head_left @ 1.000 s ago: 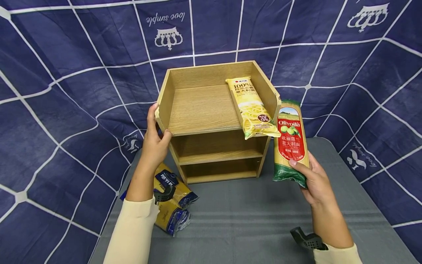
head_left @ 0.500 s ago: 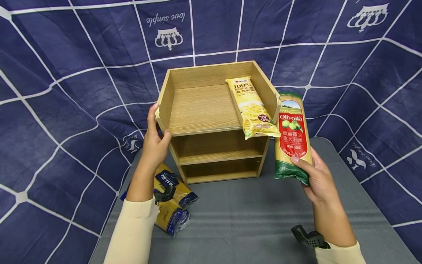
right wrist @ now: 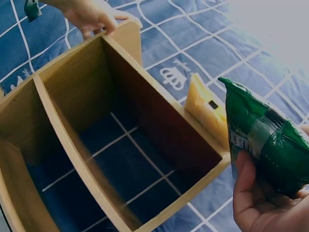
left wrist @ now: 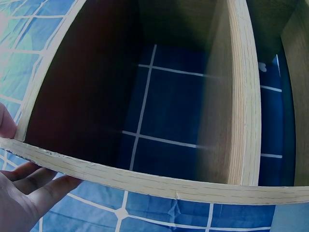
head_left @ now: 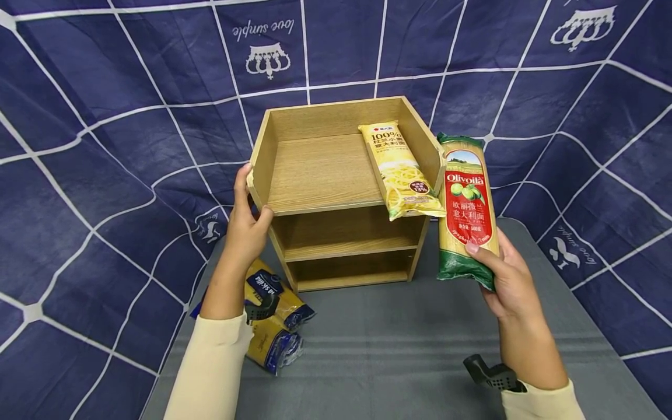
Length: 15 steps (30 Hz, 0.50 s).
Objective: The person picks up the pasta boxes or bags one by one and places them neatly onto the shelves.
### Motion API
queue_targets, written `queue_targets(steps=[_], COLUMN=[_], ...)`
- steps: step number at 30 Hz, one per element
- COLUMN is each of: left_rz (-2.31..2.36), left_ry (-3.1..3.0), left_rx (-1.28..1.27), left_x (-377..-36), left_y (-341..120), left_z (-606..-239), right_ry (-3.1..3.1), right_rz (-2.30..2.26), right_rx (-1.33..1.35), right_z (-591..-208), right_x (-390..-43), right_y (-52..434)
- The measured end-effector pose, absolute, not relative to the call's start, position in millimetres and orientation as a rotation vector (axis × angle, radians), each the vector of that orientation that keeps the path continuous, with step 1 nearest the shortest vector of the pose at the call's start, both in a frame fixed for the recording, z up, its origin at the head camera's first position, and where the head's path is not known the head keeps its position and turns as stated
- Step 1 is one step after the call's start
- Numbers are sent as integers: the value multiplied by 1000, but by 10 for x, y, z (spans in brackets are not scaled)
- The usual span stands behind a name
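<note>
A small wooden shelf (head_left: 325, 169) stands in the middle of the head view. At its upper left corner my left hand (head_left: 248, 233) grips the side panel, thumb at the front edge and fingers on the outer face (left wrist: 34, 188). My right hand (head_left: 511, 280) holds a spaghetti pack (head_left: 469, 204) with a red label and green ends by its lower end, thumb across the front. This pack is upright beside the shelf's right side, its green end (right wrist: 270, 140) filling the right wrist view. On the top board, along the right wall, lies a yellow pasta pack (head_left: 401, 169), its near end jutting past the front edge.
Two yellow-and-blue pasta packs (head_left: 275, 297) lie on the grey table cloth (head_left: 378, 361) at the left, partly hidden behind my left forearm. Below the top board the shelf has two open compartments (head_left: 352, 233). Blue cloth walls (head_left: 157, 76) with white lines surround the table.
My right hand has raised the spaghetti pack slightly, up along the shelf's right side. My left hand and the shelf have stayed in place.
</note>
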State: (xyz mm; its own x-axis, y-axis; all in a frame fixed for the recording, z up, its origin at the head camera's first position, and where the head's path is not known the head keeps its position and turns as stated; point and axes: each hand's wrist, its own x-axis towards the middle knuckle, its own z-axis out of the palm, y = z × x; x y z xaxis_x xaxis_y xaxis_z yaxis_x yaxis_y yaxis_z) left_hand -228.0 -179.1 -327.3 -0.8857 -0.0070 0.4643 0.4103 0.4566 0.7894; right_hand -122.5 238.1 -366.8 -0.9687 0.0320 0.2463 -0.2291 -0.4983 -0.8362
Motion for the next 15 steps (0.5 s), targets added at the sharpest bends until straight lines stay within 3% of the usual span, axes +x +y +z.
queue_targets(steps=[15], left_rz=[-1396], left_ry=[-2324], left_rx=[-320], left_x=[-2288], left_y=[-1785], left_z=[-3284], right_ry=[-1447], right_rz=[2569], right_rx=[343], right_z=[-3563], right_x=[-1194], right_y=[2434])
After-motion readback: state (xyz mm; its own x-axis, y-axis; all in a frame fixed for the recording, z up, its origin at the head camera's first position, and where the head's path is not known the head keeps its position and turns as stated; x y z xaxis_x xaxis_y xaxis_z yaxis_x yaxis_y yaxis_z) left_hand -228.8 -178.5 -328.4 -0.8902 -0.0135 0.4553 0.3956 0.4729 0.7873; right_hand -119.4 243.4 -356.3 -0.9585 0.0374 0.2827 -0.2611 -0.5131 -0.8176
